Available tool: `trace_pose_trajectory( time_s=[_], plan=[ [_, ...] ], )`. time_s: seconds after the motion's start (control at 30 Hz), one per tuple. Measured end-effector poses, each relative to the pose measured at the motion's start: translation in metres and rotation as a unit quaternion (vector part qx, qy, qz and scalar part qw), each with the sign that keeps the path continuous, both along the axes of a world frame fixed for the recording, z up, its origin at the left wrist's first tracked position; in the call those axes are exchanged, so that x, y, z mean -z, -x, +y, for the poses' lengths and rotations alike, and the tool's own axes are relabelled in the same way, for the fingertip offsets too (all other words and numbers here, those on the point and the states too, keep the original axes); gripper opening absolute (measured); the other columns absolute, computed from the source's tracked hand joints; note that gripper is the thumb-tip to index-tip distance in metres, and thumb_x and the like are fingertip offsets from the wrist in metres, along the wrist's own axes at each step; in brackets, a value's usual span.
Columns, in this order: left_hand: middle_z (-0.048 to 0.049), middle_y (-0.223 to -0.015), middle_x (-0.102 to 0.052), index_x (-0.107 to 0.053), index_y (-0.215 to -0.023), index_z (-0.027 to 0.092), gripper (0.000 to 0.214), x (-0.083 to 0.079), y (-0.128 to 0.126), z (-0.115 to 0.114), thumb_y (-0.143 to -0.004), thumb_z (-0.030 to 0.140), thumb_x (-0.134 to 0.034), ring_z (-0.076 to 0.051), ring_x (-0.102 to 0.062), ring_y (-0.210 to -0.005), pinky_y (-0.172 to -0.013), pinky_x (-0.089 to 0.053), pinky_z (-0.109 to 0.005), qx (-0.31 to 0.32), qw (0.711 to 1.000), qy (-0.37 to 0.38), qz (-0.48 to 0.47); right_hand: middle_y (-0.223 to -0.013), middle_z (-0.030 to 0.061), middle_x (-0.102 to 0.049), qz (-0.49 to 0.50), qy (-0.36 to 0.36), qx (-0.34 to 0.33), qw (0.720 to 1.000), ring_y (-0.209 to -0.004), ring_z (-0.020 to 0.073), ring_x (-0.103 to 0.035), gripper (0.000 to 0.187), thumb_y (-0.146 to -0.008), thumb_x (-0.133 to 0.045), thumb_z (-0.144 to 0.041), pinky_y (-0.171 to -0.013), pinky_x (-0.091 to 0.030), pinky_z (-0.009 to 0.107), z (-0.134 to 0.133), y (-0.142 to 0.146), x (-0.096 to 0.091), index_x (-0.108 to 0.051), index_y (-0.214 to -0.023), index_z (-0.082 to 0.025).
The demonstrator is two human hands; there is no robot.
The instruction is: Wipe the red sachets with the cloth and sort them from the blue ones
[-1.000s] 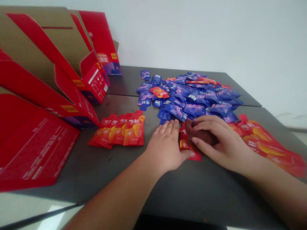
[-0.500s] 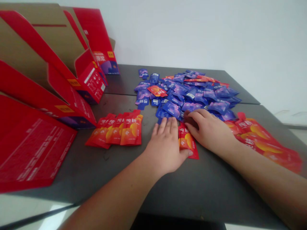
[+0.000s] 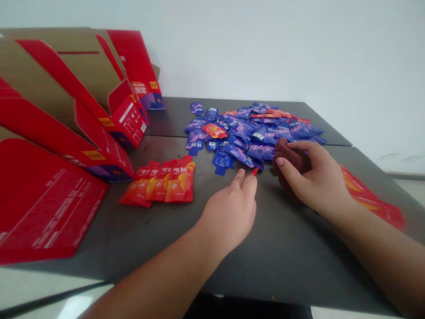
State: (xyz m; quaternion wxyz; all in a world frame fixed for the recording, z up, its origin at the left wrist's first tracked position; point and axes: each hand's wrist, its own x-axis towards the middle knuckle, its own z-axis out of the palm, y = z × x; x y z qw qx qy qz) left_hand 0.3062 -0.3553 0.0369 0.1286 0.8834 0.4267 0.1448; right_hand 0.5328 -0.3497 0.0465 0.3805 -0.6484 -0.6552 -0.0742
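My left hand (image 3: pixel 230 210) is closed on a red pouch (image 3: pixel 254 171); only its small red tip shows past my fingers, the rest being hidden under the hand. To the right, my right hand (image 3: pixel 308 173) hovers over the table with fingers curved and thumb apart, no pouch visible in it. Several red-orange pouches (image 3: pixel 179 184) lie overlapping in a row left of my left hand. Beyond both hands spreads a heap of blue-purple pouches (image 3: pixel 237 153) with a few red ones mixed in, among them an orange-red pouch (image 3: pixel 214 130) on top.
Open red cardboard boxes (image 3: pixel 49 199) stand along the left side, flaps up. More red pouches (image 3: pixel 372 199) lie at the right, partly behind my right forearm. The dark grey table (image 3: pixel 265 261) has a seam across it, and a white wall (image 3: pixel 265 53) rises behind.
My left hand has gone from lying flat beside the red pouch to closing on it. My right hand has left that pouch and moved right. The view has shifted slightly.
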Motion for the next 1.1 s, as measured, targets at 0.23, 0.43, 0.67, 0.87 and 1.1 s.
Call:
trace_pose_trajectory(
  time_s=[0.23, 0.43, 0.67, 0.87, 1.1],
  plan=[
    [-0.0102, -0.112, -0.073, -0.07, -0.107, 0.02, 0.024, -0.002, 0.013, 0.006, -0.101, 0.031, -0.049, -0.033, -0.069, -0.108, -0.091, -0.057, -0.048, -0.016, 0.999, 0.009, 0.028, -0.118, 0.0099, -0.074, 0.001, 0.031, -0.088, 0.996, -0.107, 0.0323, -0.072, 0.037, -0.094, -0.072, -0.044, -0.092, -0.058, 0.048, -0.007, 0.007, 0.005, -0.065, -0.125, -0.025],
    [-0.0217, -0.177, -0.019, -0.009, -0.17, 0.012, 0.138, 0.014, 0.018, 0.025, -0.072, 0.078, -0.08, -0.04, -0.02, -0.164, -0.131, -0.015, -0.064, 0.091, 0.991, 0.093, 0.0, -0.118, 0.01, -0.071, 0.026, 0.093, -0.15, 0.984, -0.102, 0.0305, -0.072, 0.044, -0.093, -0.074, -0.041, -0.083, -0.06, 0.043, -0.025, 0.02, 0.001, -0.055, -0.129, -0.024],
    [-0.0221, -0.177, -0.014, -0.006, -0.171, 0.013, 0.133, 0.019, 0.018, 0.032, -0.076, 0.072, -0.079, -0.036, -0.019, -0.165, -0.132, -0.009, -0.062, 0.103, 0.987, 0.119, -0.004, -0.119, 0.0081, -0.071, -0.099, 0.202, -0.337, 0.914, -0.114, 0.0271, -0.065, 0.006, -0.101, -0.062, -0.023, -0.1, -0.054, 0.046, -0.036, 0.049, -0.004, -0.066, -0.105, -0.024],
    [-0.0248, -0.176, -0.018, -0.001, -0.17, 0.01, 0.137, 0.018, 0.014, 0.028, -0.076, 0.071, -0.081, -0.035, -0.021, -0.165, -0.133, -0.01, -0.061, 0.082, 0.988, 0.127, 0.0, -0.116, 0.0086, -0.07, -0.142, 0.191, -0.288, 0.928, -0.109, 0.0281, -0.064, 0.005, -0.1, -0.064, -0.027, -0.098, -0.053, 0.048, -0.018, 0.041, 0.005, -0.067, -0.103, -0.024],
    [-0.0227, -0.178, -0.012, -0.003, -0.171, 0.009, 0.14, 0.008, 0.017, 0.028, -0.074, 0.079, -0.077, -0.039, -0.017, -0.165, -0.133, -0.013, -0.06, 0.082, 0.986, 0.141, 0.024, -0.113, 0.0098, -0.07, -0.187, 0.193, -0.169, 0.948, -0.099, 0.0271, -0.069, 0.015, -0.103, -0.057, -0.03, -0.088, -0.056, 0.043, 0.007, 0.021, 0.014, -0.068, -0.109, -0.022]
  ],
)
